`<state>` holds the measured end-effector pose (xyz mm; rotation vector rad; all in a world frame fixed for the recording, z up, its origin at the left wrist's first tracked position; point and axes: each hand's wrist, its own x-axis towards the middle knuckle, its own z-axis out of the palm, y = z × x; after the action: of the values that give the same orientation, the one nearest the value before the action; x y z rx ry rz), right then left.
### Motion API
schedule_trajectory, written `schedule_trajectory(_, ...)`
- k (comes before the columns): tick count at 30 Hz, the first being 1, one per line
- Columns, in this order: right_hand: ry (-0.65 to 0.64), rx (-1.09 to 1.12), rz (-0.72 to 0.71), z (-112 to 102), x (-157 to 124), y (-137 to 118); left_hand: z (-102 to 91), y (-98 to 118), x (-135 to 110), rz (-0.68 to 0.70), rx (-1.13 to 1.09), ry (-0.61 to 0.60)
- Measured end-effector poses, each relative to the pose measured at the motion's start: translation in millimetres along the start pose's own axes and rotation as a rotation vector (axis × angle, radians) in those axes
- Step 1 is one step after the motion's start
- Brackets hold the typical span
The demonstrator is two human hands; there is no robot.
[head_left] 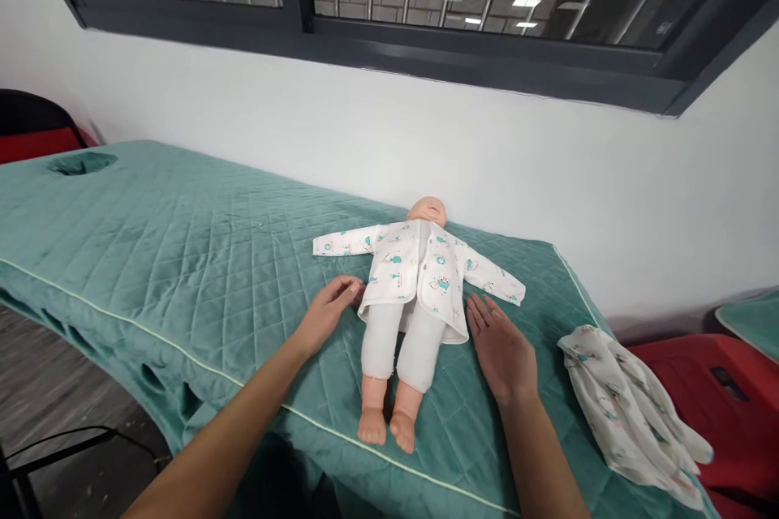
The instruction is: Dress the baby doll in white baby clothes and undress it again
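Note:
A baby doll lies on its back on a green quilted bed cover, its head toward the wall and its bare feet toward me. It wears a white printed jacket, fastened near the chest and parting lower down, with both sleeves spread out. White cloth covers its legs down to the shins. My left hand is beside the jacket's left hem, fingers loosely curved and apart, some fingertips hidden at the hem. On the other side my right hand rests palm up with fingers stretched out, close to the jacket's right hem.
A crumpled white printed garment lies at the bed's right end. Beyond it stands a red chair or case. A white wall and dark-framed window border the far side. A face hole is at far left.

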<state>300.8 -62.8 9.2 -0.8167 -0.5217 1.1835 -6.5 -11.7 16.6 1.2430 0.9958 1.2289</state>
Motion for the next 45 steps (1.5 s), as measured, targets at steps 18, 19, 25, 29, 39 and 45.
schedule_trajectory(18,-0.029,0.180,0.180,51,70,14,47.7,-6,87,-0.505,-0.779,-0.095)
schedule_trajectory(19,-0.038,0.187,0.177,52,72,13,50.0,-6,93,-0.509,-0.818,-0.097)
schedule_trajectory(25,-0.122,0.211,0.210,55,99,0,65.3,-1,130,-0.531,-0.874,-0.115)
schedule_trajectory(29,-0.059,0.245,0.146,50,124,0,76.7,-3,153,-0.514,-0.859,-0.129)
schedule_trajectory(39,0.050,0.274,0.149,47,119,0,81.7,-2,159,-0.559,-0.742,-0.120)
schedule_trajectory(45,0.093,0.196,0.126,48,111,-1,83.0,1,156,-0.583,-0.762,-0.138)
